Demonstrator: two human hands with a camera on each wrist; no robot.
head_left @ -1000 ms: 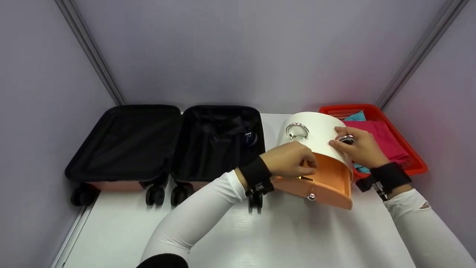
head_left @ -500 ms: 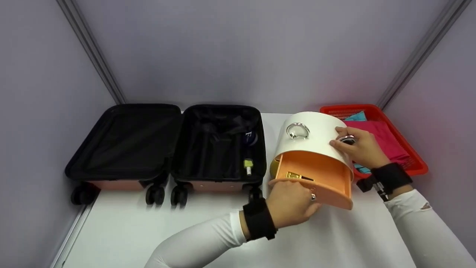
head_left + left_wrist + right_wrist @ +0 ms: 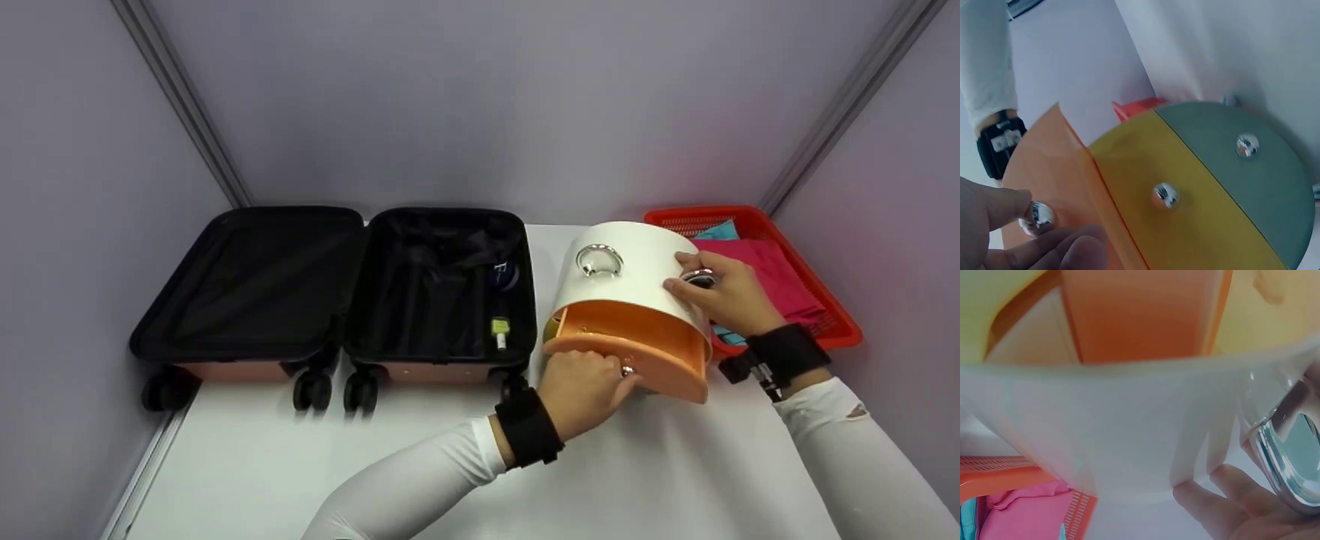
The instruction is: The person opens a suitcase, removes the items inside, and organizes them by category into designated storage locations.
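The orange drawer sticks partway out of the white round box, which sits between the open suitcase and the red basket. Your left hand pinches the drawer's silver knob. Your right hand lies with straight fingers on the box top.

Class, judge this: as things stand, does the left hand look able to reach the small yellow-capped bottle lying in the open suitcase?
Probably yes: the bottle lies uncovered in the open suitcase, beside the left hand, which first must release the orange drawer.
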